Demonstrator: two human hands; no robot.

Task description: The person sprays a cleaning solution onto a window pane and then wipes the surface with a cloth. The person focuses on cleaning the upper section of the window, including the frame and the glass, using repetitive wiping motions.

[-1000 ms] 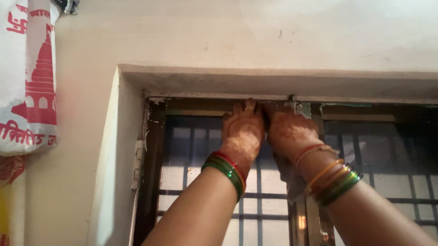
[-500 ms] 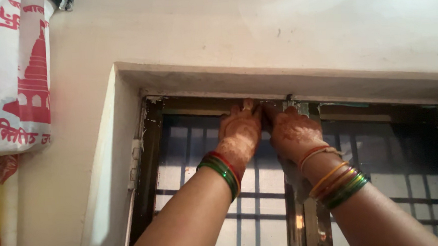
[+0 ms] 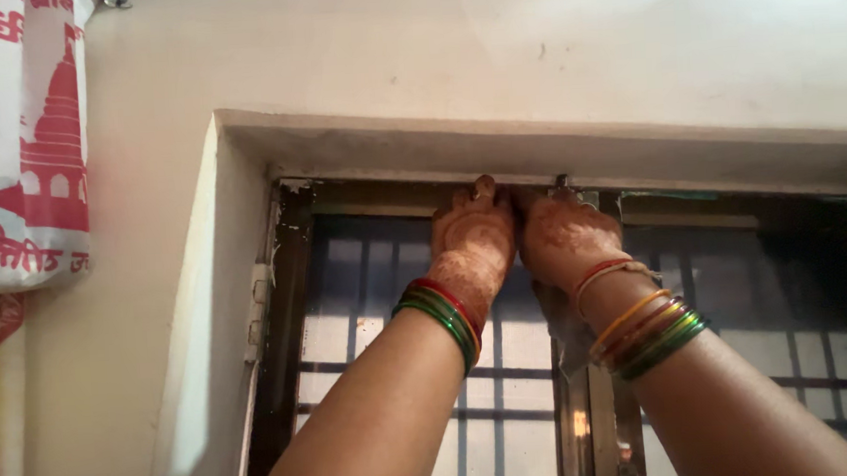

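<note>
1. My left hand (image 3: pixel 474 233) is raised to the top of the window frame (image 3: pixel 296 303). Its back faces the camera, patterned with henna. The fingertips press against the upper edge of the frame, where the dark metal meets the pale lintel (image 3: pixel 535 150). The fingers are curled over out of sight, so I cannot tell whether they grip anything.
2. My right hand (image 3: pixel 563 235) lies just beside the left, the two touching at the knuckles. It too reaches the upper edge of the frame, close to a small metal fitting (image 3: pixel 563 184) at the top of the central upright. Its fingers are likewise hidden behind the hand; whether they are clenched or loose cannot be told.
3. Green and red bangles (image 3: pixel 442 319) circle my left wrist.
4. Orange, green and red bangles (image 3: pixel 649 332) circle my right wrist, with a thin red thread above them.
5. A crumpled cloth (image 3: pixel 562 327) hangs below my right palm, in front of the central upright (image 3: pixel 588 423); it appears held under that hand, though the hold itself is hidden.
6. Behind the frame, a grille of bars (image 3: pixel 508 369) crosses the pale panes.
7. At far left, a white sack with red printing (image 3: pixel 22 143) hangs against the wall, well apart from both hands.
</note>
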